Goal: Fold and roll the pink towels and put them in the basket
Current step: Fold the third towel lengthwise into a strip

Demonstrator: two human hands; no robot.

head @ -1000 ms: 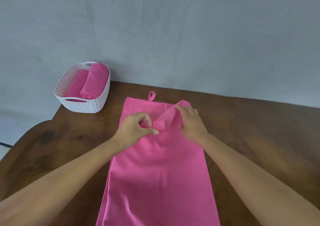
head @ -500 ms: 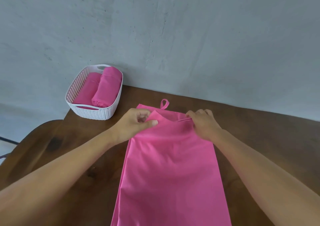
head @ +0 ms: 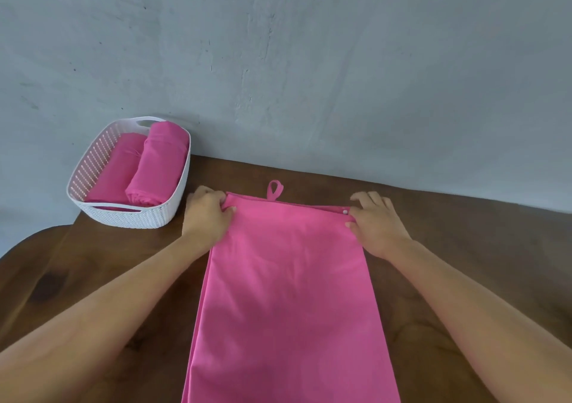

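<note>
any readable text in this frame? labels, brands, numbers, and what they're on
No readable text anywhere.
pink towel: plain, no print or tag text visible.
hanging loop: plain.
white dot at the towel's far right corner: too small to tell whether it bears a mark.
basket: woven pattern only, no label.
rolled towels: no text.
wall, table: no text.

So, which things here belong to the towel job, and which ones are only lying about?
Belongs to the job:
flat pink towel, held at its far corners by the left hand and right hand; white basket; two rolled towels inside it.

Only surroundings:
wooden table; grey wall.
</note>
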